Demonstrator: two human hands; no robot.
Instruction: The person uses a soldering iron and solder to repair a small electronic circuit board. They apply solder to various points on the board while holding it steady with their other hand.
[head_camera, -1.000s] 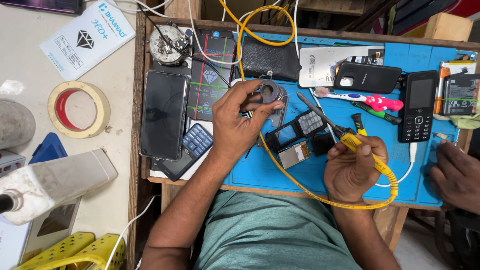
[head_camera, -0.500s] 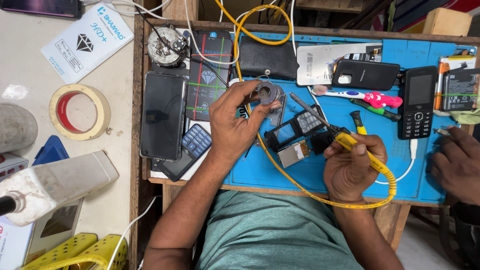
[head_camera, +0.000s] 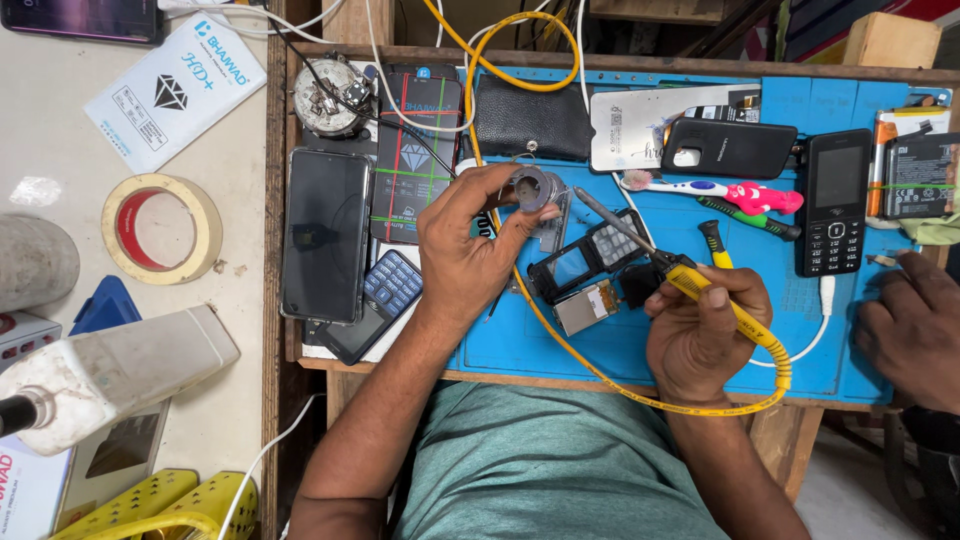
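Biggest thing here is the blue work mat (head_camera: 800, 350), covering most of the wooden bench and cluttered with phone bits. Off to the left sits a pale table (head_camera: 60, 130) with a big white plastic jug (head_camera: 110, 375) lying on its side and a roll of tape (head_camera: 160, 228) with a red core.

On the mat's left edge there's a black smartphone (head_camera: 326, 233) lying flat, and just right of it a dark screen protector pack (head_camera: 416, 155) with coloured lines on it. A black pouch (head_camera: 530, 118) sits at the top, and a black keypad phone (head_camera: 834, 200) stands well off to the right, near another person's hand (head_camera: 912, 322) resting at the mat's edge.

The left hand (head_camera: 465, 255) is curled around a small spool of solder wire (head_camera: 530, 187), pinching it between thumb and fingers just above the mat's middle. The right hand (head_camera: 703, 330) is closed in a pen grip on the yellow soldering iron (head_camera: 690, 278), whose metal tip points up-left, over the opened keypad phone (head_camera: 590, 258). That phone lies between the two hands, with a small loose screen (head_camera: 586, 306) just below it. The iron's yellow cable (head_camera: 640, 395) loops around under the right wrist. A pink toothbrush (head_camera: 715, 190) lies just above the iron.
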